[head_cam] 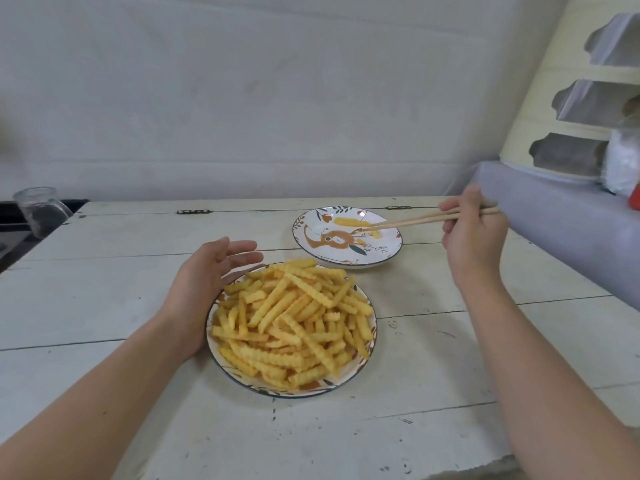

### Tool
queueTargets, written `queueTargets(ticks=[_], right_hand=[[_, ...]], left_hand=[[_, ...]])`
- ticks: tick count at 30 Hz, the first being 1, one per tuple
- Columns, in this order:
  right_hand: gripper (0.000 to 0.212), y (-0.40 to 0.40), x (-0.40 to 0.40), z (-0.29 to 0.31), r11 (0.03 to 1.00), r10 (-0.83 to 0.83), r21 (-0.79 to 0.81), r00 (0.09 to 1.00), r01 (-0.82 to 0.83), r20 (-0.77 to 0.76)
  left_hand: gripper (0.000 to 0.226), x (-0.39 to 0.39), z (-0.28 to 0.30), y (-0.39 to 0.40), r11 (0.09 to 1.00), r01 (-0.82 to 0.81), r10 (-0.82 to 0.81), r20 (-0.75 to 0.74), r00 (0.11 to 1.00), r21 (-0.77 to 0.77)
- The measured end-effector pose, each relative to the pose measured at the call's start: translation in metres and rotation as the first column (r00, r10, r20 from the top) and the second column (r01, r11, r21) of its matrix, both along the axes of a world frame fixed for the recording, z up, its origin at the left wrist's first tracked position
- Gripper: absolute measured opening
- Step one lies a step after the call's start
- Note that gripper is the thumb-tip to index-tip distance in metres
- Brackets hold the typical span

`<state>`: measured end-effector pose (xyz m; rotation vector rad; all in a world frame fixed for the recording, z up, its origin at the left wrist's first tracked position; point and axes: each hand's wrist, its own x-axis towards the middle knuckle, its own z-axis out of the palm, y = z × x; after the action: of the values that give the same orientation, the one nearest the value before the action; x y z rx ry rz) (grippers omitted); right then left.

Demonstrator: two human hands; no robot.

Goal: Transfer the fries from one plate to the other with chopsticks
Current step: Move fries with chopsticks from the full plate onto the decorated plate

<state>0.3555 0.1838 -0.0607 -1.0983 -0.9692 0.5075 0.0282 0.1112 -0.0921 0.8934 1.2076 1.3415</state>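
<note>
Right hand (472, 237) grips a pair of wooden chopsticks (420, 218), fingers curled round the upper ends, thumb on top. Chopstick tips reach over the far plate (388, 252) (patterned, dark-rimmed) and sit at a fry (372, 233) there; whether the tips pinch it or merely touch it cannot be determined, as they appear nearly closed. A second fry (347, 221) lies on the same plate. Left hand (207, 282) is spread, fingers straight, resting against the left rim of the near plate (311, 391), holding nothing. Crinkle-cut fries (294, 320) are heaped on that near plate. Both plates stand on a white plank table (104, 299), nearly touching. A glass jar (38, 209) sits at the far left edge.
</note>
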Motion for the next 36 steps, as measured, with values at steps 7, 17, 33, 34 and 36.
queueTargets(ticks=[7, 17, 33, 34, 36], right_hand=[[0.048, -0.003, -0.006, -0.006, 1.0, -0.002, 0.03, 0.992, -0.002, 0.128], [0.058, -0.009, 0.017, 0.018, 0.961, 0.274, 0.15, 0.882, -0.233, -0.383], [0.037, 0.0, 0.024, -0.002, 1.0, 0.002, -0.012, 0.995, -0.003, -0.099], [0.038, 0.002, 0.02, -0.006, 0.999, -0.039, -0.017, 0.999, 0.039, -0.015], [0.04, 0.002, 0.013, -0.01, 0.998, -0.064, -0.003, 0.994, 0.064, 0.085]], left_hand=[[0.048, 0.0, -0.002, 0.001, 1.0, 0.003, -0.003, -0.009, 1.0, 0.001], [0.049, 0.0, -0.001, 0.0, 1.0, 0.002, -0.002, -0.019, 1.0, -0.01], [0.047, -0.002, -0.003, 0.001, 1.0, 0.014, -0.015, -0.006, 1.0, -0.012], [0.047, -0.002, -0.003, 0.001, 1.0, 0.014, -0.014, -0.003, 1.0, -0.013], [0.047, -0.002, -0.003, 0.001, 1.0, 0.015, -0.015, 0.001, 1.0, -0.014]])
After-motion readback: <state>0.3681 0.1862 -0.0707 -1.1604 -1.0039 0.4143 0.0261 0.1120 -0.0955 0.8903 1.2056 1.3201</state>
